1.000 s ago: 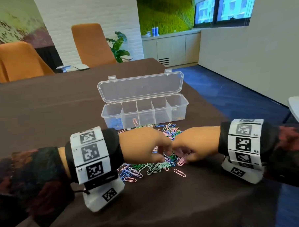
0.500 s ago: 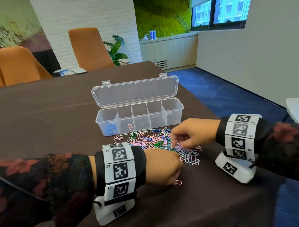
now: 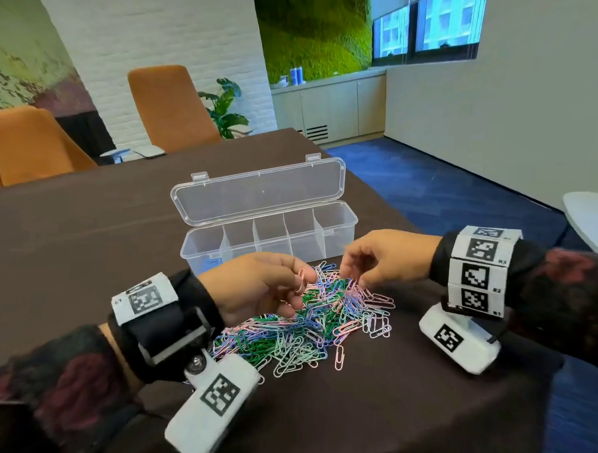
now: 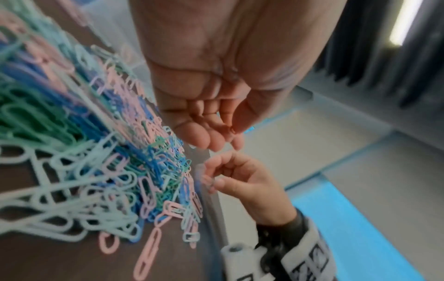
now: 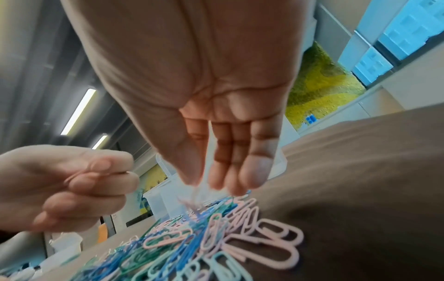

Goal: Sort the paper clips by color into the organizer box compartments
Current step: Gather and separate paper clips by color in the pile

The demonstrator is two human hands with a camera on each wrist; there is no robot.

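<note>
The left hand (image 3: pixel 259 286) is lifted a bit over the pile of clips (image 3: pixel 315 321), w/ thumb and fingers pinched on pink clips (image 3: pixel 300 279). It looks like 2 or 3 pink ones, but they blur, so can't count for sure. They stick out at the fingertips, above the middle of the pile.

The right hand (image 3: pixel 384 258) is just beside the left, above the far right part of the pile. Its fingers (image 5: pixel 252 171) point down, close together, tips almost on the clips. In the right wrist view a pale blur hangs between thumb and fingers, maybe a clip, too smeared to tell. So can't say if this hand holds anything.

The pile lies on the brown table (image 3: pixel 86 242), just in front of the clear box (image 3: pixel 271 241). Way too many clips to count: pink, blue, dark green, light mint. 1 pink clip (image 3: pixel 339 358) lies alone at the near edge.

1 box, lid open and standing up at the back. 5 slots in a row. The far left slot has some blue clips (image 3: pixel 208 263) in it. Can't see inside the other 4 well.

2 orange chairs (image 3: pixel 169 108) stand behind the table.
</note>
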